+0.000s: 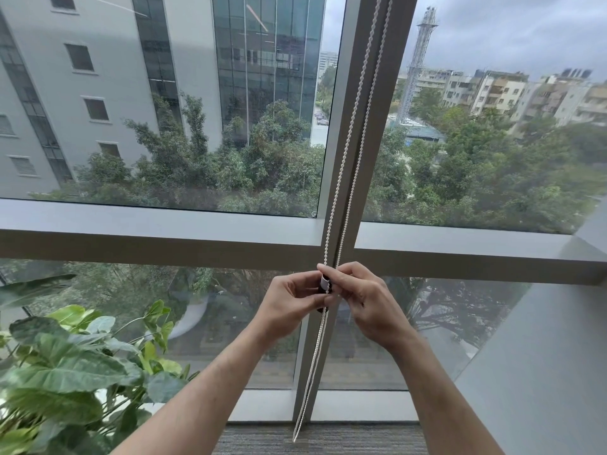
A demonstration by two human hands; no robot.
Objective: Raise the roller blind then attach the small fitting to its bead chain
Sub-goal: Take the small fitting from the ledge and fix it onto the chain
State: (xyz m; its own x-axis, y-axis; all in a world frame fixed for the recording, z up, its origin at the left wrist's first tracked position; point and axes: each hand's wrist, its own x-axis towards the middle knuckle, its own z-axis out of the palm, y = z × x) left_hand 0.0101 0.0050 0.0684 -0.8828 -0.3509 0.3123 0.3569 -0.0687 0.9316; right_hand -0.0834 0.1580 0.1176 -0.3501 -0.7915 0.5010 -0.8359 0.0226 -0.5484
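Note:
A white bead chain (353,133) hangs in a double strand down the grey vertical window mullion (371,93) to a loop near the floor. A small dark fitting with a white part (324,285) sits on the chain at hand height. My left hand (289,302) pinches the fitting from the left. My right hand (364,297) meets it from the right, fingertips on the chain and the fitting. Most of the fitting is hidden between my fingers. The roller blind itself is out of view above.
A large leafy plant (65,366) stands at the lower left beside the window. A grey horizontal window bar (164,234) crosses at mid height. Grey carpet (328,438) lies below, and a grey wall (542,356) angles in at the right.

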